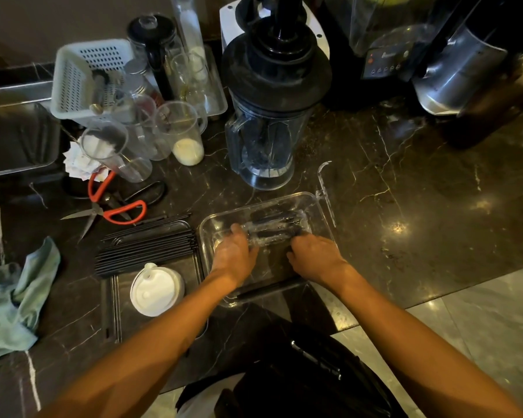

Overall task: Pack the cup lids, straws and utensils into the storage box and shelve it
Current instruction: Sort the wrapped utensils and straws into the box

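Observation:
A clear plastic storage box (pixel 317 206) sits on the dark marble counter in front of me. Both hands are inside it. My left hand (pixel 234 254) and my right hand (pixel 311 256) rest on a bundle of black utensils in clear wrap (pixel 272 227) lying across the box's far side. Whether the fingers grip the bundle or only press on it is unclear. Left of the box, a row of black straws (pixel 147 244) lies on a clear flat tray. A stack of white cup lids (pixel 156 291) stands just below the straws.
Red-handled scissors (pixel 115 208) lie behind the straws. A blender jug (pixel 267 137) stands right behind the box. Clear cups, a white basket (pixel 76 79) and a metal tray crowd the far left. A green cloth (pixel 15 300) lies at the left edge.

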{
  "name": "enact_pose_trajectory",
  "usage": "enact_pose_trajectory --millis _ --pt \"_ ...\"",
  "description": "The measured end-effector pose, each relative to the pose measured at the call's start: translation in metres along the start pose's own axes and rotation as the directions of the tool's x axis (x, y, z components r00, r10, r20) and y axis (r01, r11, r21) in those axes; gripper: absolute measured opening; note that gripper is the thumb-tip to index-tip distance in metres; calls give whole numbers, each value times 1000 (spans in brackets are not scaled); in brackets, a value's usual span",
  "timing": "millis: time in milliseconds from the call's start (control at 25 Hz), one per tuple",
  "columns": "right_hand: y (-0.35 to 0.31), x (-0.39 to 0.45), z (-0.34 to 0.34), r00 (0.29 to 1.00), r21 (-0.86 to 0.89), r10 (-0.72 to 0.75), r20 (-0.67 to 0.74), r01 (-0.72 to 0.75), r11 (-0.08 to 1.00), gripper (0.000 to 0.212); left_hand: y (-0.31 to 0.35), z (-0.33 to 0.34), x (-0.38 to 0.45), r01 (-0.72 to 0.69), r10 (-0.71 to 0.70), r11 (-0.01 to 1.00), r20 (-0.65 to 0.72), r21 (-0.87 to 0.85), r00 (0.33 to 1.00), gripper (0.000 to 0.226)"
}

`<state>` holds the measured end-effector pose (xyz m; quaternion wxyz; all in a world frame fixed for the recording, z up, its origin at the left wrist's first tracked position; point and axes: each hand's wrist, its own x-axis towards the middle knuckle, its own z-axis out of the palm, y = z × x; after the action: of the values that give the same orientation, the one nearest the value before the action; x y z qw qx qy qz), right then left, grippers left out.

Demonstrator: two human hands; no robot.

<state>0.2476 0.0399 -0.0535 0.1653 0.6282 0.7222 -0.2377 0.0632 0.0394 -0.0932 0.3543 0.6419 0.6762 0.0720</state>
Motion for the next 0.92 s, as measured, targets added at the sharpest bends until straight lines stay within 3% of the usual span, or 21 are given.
enact_pose_trajectory --millis 200,560,720,840,920 --pt "-2 1 -2 999 54 28 -17 -27 998 30 15 3 3 3 -6 984 -14 -175 1000 49" --pt "-5 -5 -12 999 15 8 31 -8 1000 28 20 -23 -12 -41 57 986 92 -161 994 53" --pt "-34 -7 -45 979 74 -50 -197 65 995 23 9 -69 -18 -145 134 952 -59 -269 989 16" --pt "-80 -5 -65 897 105 -185 -400 246 964 19 -23 -113 -21 -161 110 952 -199 -259 974 18" --pt "-112 2 -68 853 60 -290 -434 349 935 41 -57 -137 -22 -123 76 971 -221 -207 972 30"
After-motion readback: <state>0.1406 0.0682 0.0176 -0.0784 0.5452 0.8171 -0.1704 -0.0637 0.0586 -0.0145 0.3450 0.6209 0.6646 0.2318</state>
